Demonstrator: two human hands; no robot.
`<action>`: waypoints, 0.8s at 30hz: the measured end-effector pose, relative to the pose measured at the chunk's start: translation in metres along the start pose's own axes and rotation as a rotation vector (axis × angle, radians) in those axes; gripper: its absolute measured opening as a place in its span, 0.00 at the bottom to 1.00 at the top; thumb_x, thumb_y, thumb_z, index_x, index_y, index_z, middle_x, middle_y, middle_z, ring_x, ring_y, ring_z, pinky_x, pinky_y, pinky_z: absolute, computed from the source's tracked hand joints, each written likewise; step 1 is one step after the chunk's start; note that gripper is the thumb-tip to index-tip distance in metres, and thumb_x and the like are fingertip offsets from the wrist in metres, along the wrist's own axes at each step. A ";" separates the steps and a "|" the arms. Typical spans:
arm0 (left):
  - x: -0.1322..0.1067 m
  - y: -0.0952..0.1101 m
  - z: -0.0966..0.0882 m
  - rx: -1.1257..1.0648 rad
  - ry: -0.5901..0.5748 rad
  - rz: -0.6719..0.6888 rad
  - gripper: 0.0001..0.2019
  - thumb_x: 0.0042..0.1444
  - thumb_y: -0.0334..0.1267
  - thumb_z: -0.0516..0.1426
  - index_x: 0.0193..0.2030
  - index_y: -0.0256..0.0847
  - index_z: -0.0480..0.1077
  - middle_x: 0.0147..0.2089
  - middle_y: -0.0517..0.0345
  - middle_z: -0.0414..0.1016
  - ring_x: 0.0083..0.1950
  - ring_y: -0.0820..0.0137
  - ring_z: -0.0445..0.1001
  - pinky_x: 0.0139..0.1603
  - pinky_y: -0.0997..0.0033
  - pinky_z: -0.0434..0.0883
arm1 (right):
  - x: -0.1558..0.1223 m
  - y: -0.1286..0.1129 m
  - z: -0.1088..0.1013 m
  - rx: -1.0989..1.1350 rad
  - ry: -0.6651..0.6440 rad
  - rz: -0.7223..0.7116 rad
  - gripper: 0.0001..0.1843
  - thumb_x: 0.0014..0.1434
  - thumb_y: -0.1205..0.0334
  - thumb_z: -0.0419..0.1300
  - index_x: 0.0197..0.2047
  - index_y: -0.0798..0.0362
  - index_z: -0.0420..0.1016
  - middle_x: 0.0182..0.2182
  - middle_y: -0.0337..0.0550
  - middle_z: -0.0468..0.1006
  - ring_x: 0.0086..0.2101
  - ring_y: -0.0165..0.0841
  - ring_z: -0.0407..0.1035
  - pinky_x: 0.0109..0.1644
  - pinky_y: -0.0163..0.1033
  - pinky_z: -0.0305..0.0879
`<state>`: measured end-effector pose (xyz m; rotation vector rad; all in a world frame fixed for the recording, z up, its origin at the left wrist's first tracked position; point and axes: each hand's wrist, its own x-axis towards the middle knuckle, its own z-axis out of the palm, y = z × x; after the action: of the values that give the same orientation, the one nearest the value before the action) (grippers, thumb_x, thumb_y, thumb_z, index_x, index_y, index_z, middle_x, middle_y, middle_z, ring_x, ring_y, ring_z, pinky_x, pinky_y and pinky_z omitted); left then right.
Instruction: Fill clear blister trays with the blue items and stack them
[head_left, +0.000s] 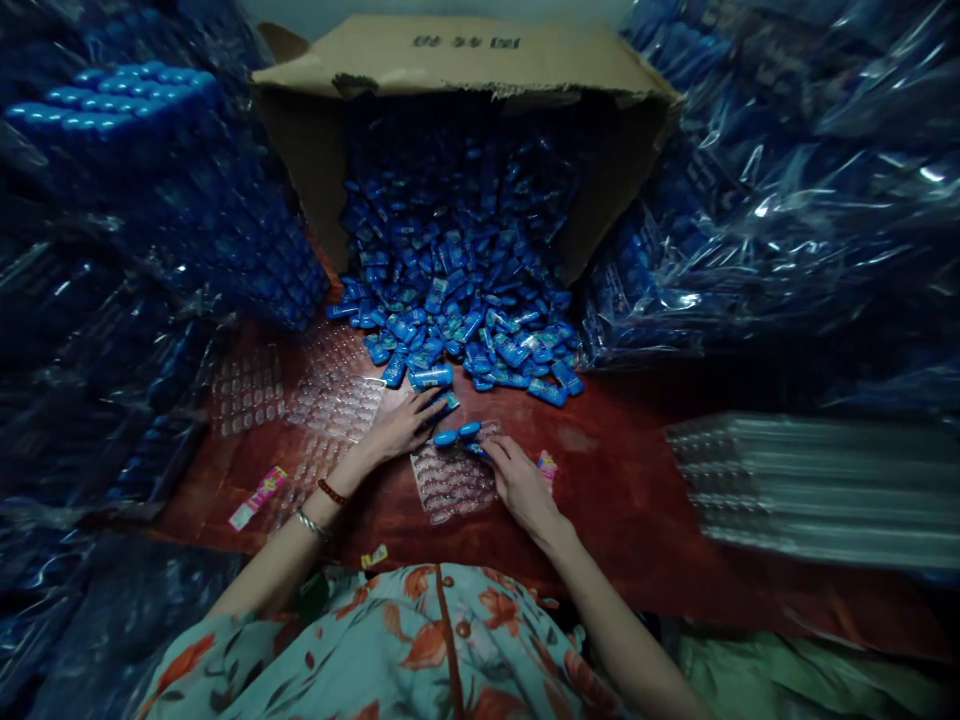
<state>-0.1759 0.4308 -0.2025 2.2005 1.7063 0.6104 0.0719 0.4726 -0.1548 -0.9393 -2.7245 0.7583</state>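
Observation:
A transparent blister tray (pixel 454 485) with rows of oval pockets lies on the reddish-brown table before me. Two small blue bottles (pixel 457 434) sit in its far row. My right hand (pixel 521 485) is at the tray's right side, its fingertips pinched on another blue bottle (pixel 477 449) that they partly cover. Beyond the tray's left corner, my left hand (pixel 405 425) has its fingers closed on a labelled blue bottle (pixel 448 401), partly hidden beneath them. Just past those fingers a further blue bottle (pixel 430 376) lies on its side at the edge of the pile.
An open cardboard carton (pixel 465 60) spills a heap of blue bottles (pixel 457 270) toward me. More blister trays (pixel 337 400) lie left; a tray stack (pixel 817 490) stands right. Filled trays (pixel 150 180) are stacked left, plastic-wrapped bundles (pixel 787 220) right. Pink wrappers (pixel 259 497) are scattered about.

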 end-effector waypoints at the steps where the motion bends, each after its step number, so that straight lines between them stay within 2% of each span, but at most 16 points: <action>1: -0.003 -0.001 0.001 0.001 0.015 -0.010 0.24 0.59 0.33 0.51 0.63 0.41 0.57 0.65 0.43 0.55 0.65 0.58 0.55 0.61 0.51 0.60 | 0.003 -0.005 -0.001 -0.083 -0.066 -0.008 0.23 0.57 0.77 0.44 0.53 0.53 0.64 0.50 0.50 0.69 0.50 0.35 0.63 0.52 0.41 0.63; 3: -0.006 -0.001 0.002 0.004 0.030 -0.035 0.23 0.58 0.33 0.51 0.61 0.40 0.59 0.62 0.42 0.59 0.62 0.59 0.59 0.60 0.53 0.63 | 0.006 -0.015 -0.006 -0.225 -0.174 0.012 0.26 0.55 0.78 0.45 0.55 0.53 0.63 0.51 0.51 0.68 0.50 0.37 0.63 0.50 0.42 0.64; 6: -0.008 -0.001 0.002 -0.012 0.089 -0.113 0.21 0.58 0.33 0.50 0.59 0.37 0.61 0.56 0.42 0.65 0.58 0.60 0.65 0.57 0.55 0.65 | 0.009 -0.029 -0.014 -0.313 -0.261 0.066 0.27 0.54 0.78 0.45 0.56 0.54 0.62 0.51 0.51 0.68 0.48 0.38 0.65 0.47 0.41 0.66; 9: -0.018 0.009 -0.005 -0.099 0.267 -0.257 0.18 0.61 0.33 0.47 0.57 0.36 0.62 0.51 0.44 0.69 0.52 0.64 0.69 0.55 0.58 0.67 | 0.010 -0.035 -0.019 -0.341 -0.295 0.086 0.26 0.55 0.78 0.44 0.55 0.53 0.62 0.50 0.50 0.68 0.48 0.37 0.66 0.46 0.39 0.66; 12: -0.041 0.034 -0.018 -0.207 0.394 -0.380 0.15 0.63 0.36 0.47 0.54 0.39 0.63 0.50 0.48 0.71 0.51 0.66 0.70 0.55 0.62 0.67 | 0.008 -0.033 -0.015 -0.338 -0.270 0.085 0.24 0.57 0.77 0.44 0.55 0.52 0.61 0.50 0.50 0.68 0.47 0.36 0.66 0.45 0.38 0.65; 15: -0.063 0.067 -0.023 -0.273 0.373 -0.440 0.15 0.62 0.38 0.49 0.55 0.40 0.62 0.49 0.51 0.72 0.50 0.66 0.71 0.52 0.65 0.69 | 0.006 -0.027 -0.006 -0.298 -0.230 0.085 0.20 0.61 0.73 0.44 0.55 0.53 0.60 0.47 0.50 0.69 0.45 0.36 0.69 0.42 0.37 0.65; 18: -0.069 0.086 -0.015 -0.237 0.358 -0.395 0.14 0.62 0.37 0.51 0.53 0.38 0.62 0.45 0.51 0.73 0.46 0.66 0.73 0.46 0.66 0.71 | 0.004 -0.021 0.002 -0.228 -0.209 0.108 0.15 0.65 0.67 0.44 0.53 0.54 0.60 0.44 0.49 0.71 0.42 0.37 0.71 0.38 0.37 0.65; 21: -0.063 0.082 -0.005 -0.058 0.323 -0.256 0.12 0.63 0.34 0.49 0.51 0.38 0.65 0.44 0.50 0.73 0.44 0.67 0.73 0.43 0.67 0.71 | 0.003 -0.020 0.004 -0.224 -0.191 0.106 0.13 0.65 0.65 0.43 0.51 0.54 0.62 0.43 0.49 0.71 0.42 0.36 0.70 0.38 0.36 0.64; 24: -0.056 0.075 -0.006 0.111 0.230 -0.146 0.14 0.63 0.30 0.46 0.53 0.38 0.64 0.44 0.49 0.72 0.44 0.67 0.72 0.42 0.67 0.71 | 0.003 -0.024 -0.001 -0.309 -0.206 0.044 0.14 0.63 0.70 0.44 0.50 0.53 0.63 0.45 0.49 0.70 0.43 0.36 0.69 0.37 0.35 0.63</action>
<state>-0.1272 0.3572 -0.1703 2.1213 2.0418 0.7739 0.0571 0.4586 -0.1415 -1.0353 -3.0743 0.4700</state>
